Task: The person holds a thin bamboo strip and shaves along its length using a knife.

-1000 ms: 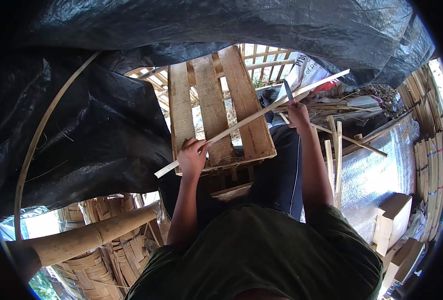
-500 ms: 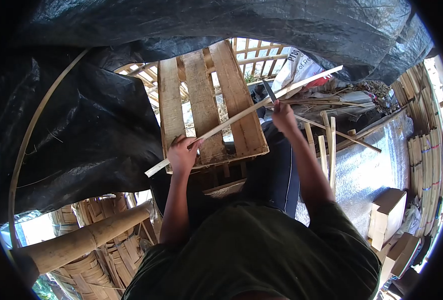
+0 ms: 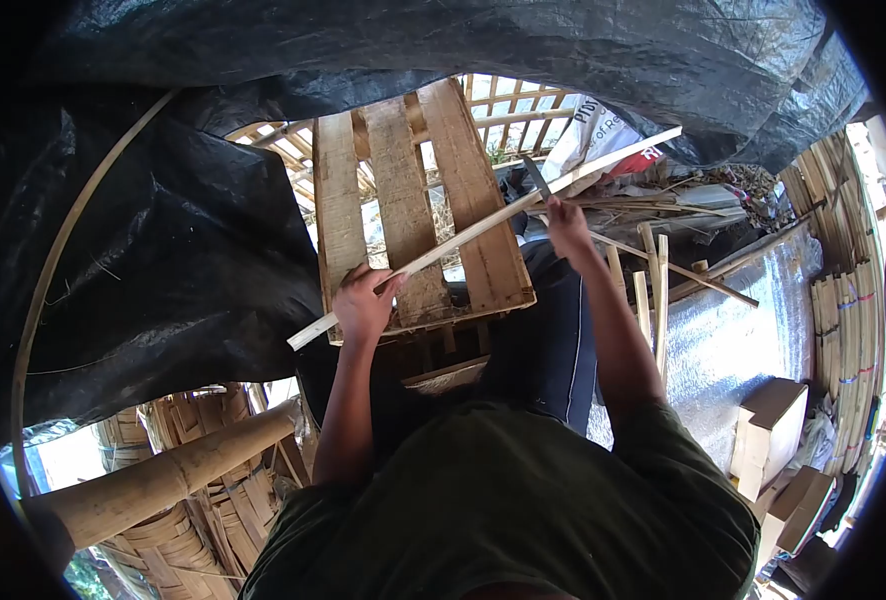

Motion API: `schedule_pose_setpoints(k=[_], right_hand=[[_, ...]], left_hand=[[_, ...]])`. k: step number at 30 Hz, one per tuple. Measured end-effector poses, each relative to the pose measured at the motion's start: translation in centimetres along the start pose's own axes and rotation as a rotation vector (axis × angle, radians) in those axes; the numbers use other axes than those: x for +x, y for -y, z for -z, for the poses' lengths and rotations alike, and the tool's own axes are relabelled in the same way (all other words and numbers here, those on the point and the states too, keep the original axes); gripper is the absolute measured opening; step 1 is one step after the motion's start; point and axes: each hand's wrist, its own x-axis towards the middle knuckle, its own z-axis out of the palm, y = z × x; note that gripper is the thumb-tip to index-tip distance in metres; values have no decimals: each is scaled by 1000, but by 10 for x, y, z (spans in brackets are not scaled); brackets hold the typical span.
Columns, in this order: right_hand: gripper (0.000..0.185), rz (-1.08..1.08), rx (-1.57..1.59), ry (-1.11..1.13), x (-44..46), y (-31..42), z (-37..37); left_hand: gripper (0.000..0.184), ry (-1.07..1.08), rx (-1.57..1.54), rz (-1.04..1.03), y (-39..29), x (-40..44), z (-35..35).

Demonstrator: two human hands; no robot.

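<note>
Left grip (image 3: pixel 363 306) clamps the strip (image 3: pixel 471 236), right grip (image 3: pixel 569 228) the knife (image 3: pixel 535 175) — which could skid sideways (if the strip twists).

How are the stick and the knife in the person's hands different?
The stick is long, while the knife is much shorter. The stick is pale; the knife's blade is dark grey. In the picture, the stick slants up to the right, but the knife's blade points up to the left. Both are narrow, and each is held: the stick in the left hand, the knife in the right hand.
</note>
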Motion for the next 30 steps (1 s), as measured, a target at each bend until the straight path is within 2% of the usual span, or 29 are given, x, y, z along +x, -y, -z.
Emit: schedule_pose_setpoints(k=[1, 2, 4, 5, 6, 7, 9, 10, 11, 13, 14, 15, 17, 18, 21, 22, 23, 25, 26, 27, 29, 30], right_hand=[[45, -59, 56, 55, -3, 6, 3], [47, -148, 228, 2, 5, 1, 7], [47, -117, 188, -12, -12, 1, -22], [48, -79, 153, -26, -15, 0, -33], [48, 250, -201, -203, 0, -11, -29], [48, 247, -201, -202, 11, -22, -14], [49, -126, 318, -43, 11, 0, 9], [48, -196, 193, -138, 9, 8, 3], [48, -193, 193, -136, 5, 12, -7], [49, -36, -113, -125, -7, 12, -22], [47, -1, -34, 121, 6, 5, 1], [47, 0, -36, 122, 5, 11, 0], [46, -211, 116, -163, 2, 18, 1], [46, -209, 118, -163, 2, 19, 2], [43, -148, 2, 187, 1, 14, 8], [46, -246, 332, 83, 11, 5, 21], [46, -247, 331, 86, 3, 9, 12], [42, -38, -169, -58, -22, 23, -15], [45, -133, 31, 85, -16, 3, -26], [45, -136, 31, 83, -11, -1, -10], [39, -155, 426, 402, 7, 6, 34], [38, -274, 560, 117, 12, 12, 35]], left_hand=[[25, -2, 2, 1, 1, 0, -1], [25, -4, -5, -5, 1, 0, -2], [25, -6, -14, -11, -1, -1, -2], [25, -1, -10, 7, -3, 0, 1], [25, 7, -7, 27, -4, 1, 2], [25, 9, -7, 28, -4, 0, 1], [24, -9, -18, -10, -3, 1, -2], [24, -8, -20, -5, -3, -2, -2], [23, -17, -4, -12, -3, -2, -2], [22, -23, 14, -25, -4, 1, -2], [22, -21, 6, -25, -3, 0, -1], [22, -21, -3, -25, -3, 0, -1], [23, -8, -9, -8, -4, -2, -2], [24, 3, -11, 2, -4, 0, -1], [24, 1, 6, 7, -3, -1, -1], [24, -1, 8, 9, -2, -1, -1], [24, -6, -2, 1, -2, -1, -2], [23, -12, -8, -9, -3, -1, -1], [23, -15, -4, -9, -4, 0, -1], [23, -19, -2, -5, -4, -1, -1], [23, -18, -1, -11, -3, -1, -2], [23, -16, 1, -17, -3, -1, -3]])
